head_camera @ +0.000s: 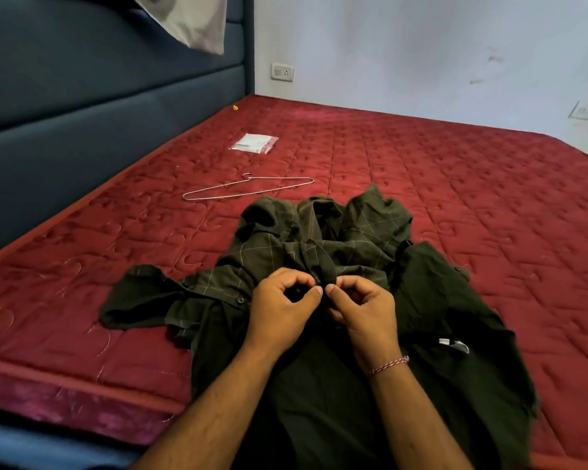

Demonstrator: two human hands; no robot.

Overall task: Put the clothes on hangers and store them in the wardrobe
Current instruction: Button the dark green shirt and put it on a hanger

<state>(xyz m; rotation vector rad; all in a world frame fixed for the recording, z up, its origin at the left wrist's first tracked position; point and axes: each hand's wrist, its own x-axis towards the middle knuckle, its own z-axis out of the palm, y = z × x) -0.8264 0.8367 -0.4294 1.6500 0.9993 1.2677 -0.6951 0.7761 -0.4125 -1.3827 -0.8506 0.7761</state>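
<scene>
A dark green checked shirt [330, 228] lies crumpled on the red mattress [489, 212], partly over a plain dark garment [438, 317] that hangs over the near edge. My left hand [282, 313] and my right hand [364, 310] meet at the shirt's front edge, and each pinches the fabric beside a small dark button. A bare wire hanger [248, 188] lies flat on the mattress beyond the shirt, to the left, apart from both hands.
A small clear plastic packet [254, 143] lies farther back on the mattress. A dark blue padded headboard [82, 113] runs along the left. A pale pillow [194, 22] shows at the top left. A white wall with a socket [282, 72] stands behind.
</scene>
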